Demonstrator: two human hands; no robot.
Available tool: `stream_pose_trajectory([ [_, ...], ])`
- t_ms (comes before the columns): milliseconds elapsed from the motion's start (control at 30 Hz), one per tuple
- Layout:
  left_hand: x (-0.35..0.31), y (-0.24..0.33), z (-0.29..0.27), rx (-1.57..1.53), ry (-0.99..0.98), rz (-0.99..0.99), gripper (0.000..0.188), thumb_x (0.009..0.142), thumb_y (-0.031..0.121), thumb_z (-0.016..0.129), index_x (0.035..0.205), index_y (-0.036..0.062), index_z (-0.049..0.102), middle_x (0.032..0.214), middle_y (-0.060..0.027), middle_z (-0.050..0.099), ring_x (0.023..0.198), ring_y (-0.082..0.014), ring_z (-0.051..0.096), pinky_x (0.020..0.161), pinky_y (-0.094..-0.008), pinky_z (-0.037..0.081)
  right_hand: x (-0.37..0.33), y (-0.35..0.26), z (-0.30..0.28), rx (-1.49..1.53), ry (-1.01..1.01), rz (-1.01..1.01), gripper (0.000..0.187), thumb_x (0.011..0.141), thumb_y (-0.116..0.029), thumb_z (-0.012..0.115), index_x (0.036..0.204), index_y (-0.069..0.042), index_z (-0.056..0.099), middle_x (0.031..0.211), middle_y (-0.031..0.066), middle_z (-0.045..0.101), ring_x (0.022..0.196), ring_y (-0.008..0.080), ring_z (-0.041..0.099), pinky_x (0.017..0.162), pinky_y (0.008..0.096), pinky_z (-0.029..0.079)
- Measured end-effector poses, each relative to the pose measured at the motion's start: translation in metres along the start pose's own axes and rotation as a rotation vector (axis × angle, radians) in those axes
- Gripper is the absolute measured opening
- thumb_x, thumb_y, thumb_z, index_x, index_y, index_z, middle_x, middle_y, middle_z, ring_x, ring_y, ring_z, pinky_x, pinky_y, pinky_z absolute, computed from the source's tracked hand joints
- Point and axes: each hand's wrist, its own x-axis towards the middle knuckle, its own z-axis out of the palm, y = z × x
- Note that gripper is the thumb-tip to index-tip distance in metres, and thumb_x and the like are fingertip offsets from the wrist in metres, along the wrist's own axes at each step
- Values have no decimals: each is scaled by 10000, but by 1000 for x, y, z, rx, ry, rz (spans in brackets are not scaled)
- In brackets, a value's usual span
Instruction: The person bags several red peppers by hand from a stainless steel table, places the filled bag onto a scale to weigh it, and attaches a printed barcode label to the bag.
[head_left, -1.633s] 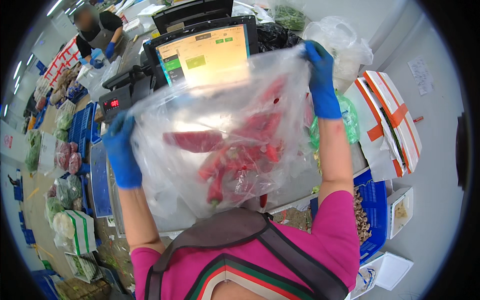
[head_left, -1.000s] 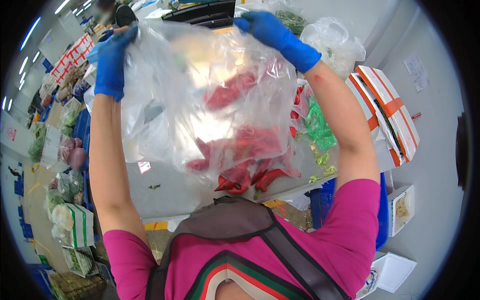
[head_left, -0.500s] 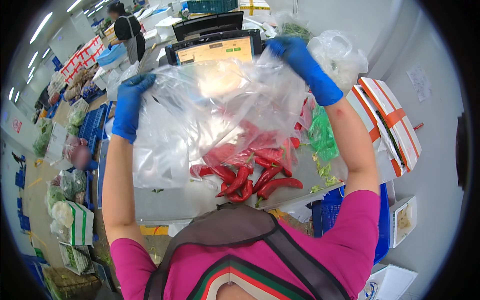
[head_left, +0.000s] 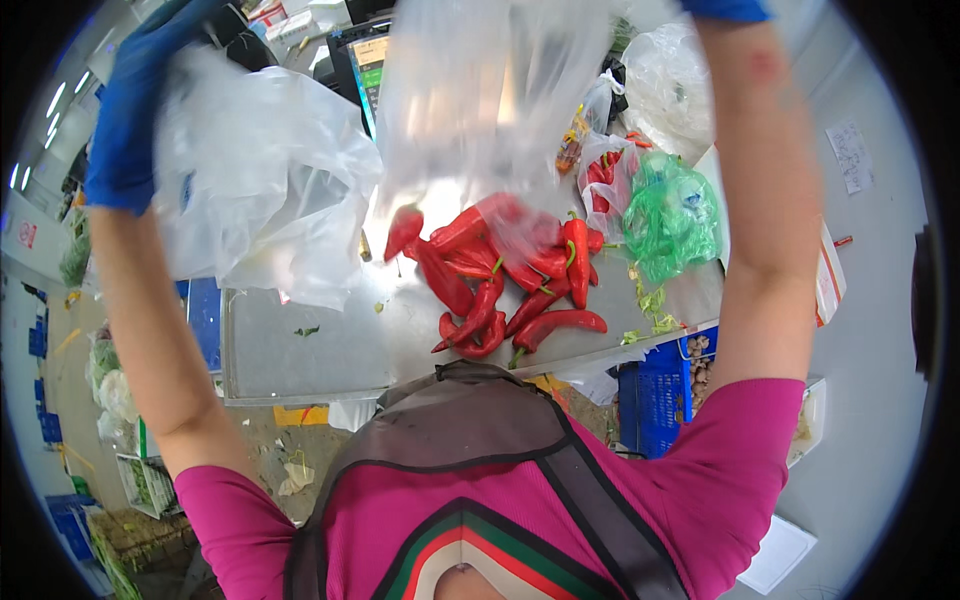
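Red peppers (head_left: 484, 302): piled loosely by the near edge of the metal counter (head_left: 340, 352), right of its middle; set between the forearms, well apart from both hands.
Blue crate (head_left: 655, 400): placed below the counter's near right corner; brown mushrooms (head_left: 699, 372) are held in it, partly covered by the right arm.
Leaf scraps (head_left: 652, 305): strewn along the counter's right edge.
White plastic bag (head_left: 270, 185): hung over the counter's left part, just beside the left hand.
Left hand (head_left: 135, 115): gloved in blue, raised, blurred; whether the plastic is gripped cannot be told.
Green bag (head_left: 675, 215): crumpled at the counter's right edge; its contents cannot be made out.
Small clear bag (head_left: 607, 178): set just beside the green bag; red pieces are contained.
Clear plastic (head_left: 480, 95): suspended above the pile, blurred; its top is cut off, and the farthest peppers are veiled by it.
Right hand (head_left: 728, 8): cut off at the upper edge of view; its grip cannot be determined.
Screen (head_left: 371, 78): largely hidden behind the plastic.
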Motion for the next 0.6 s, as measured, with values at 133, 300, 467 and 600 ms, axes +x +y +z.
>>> stream_pose_trajectory([
  [133, -42, -29, -33, -42, 70, -168, 360, 842, 183, 372, 1119, -6, 503, 1041, -69, 560, 933, -129, 524, 815, -232, 384, -43, 123, -77, 22, 194, 374, 347, 688, -248, 565, 937, -6, 551, 935, 179, 547, 860, 307, 516, 751, 387, 399],
  [300, -135, -58, -71, -50, 115, -445, 358, 834, 161, 371, 1113, -23, 501, 1071, -90, 548, 949, -139, 506, 845, -241, 367, -104, 209, -155, 274, 447, 658, 359, 737, -222, 528, 1011, 10, 517, 1011, 168, 522, 945, 291, 485, 824, 374, 366],
  [467, -251, -71, -70, -120, 205, -603, 413, 814, 288, 442, 1073, -22, 530, 996, -82, 571, 899, -153, 510, 838, -275, 373, -162, 211, -226, 562, 660, 650, 372, 786, -196, 491, 1086, 25, 482, 1087, 156, 497, 1029, 275, 453, 896, 360, 333],
  [600, -357, -62, -52, -283, -161, -1011, 443, 774, 360, 492, 983, -24, 566, 885, -76, 588, 845, -159, 523, 796, -295, 398, -250, 191, -258, 763, 647, 549, 384, 825, -175, 461, 1145, 38, 454, 1148, 147, 477, 1097, 262, 428, 954, 350, 307],
])
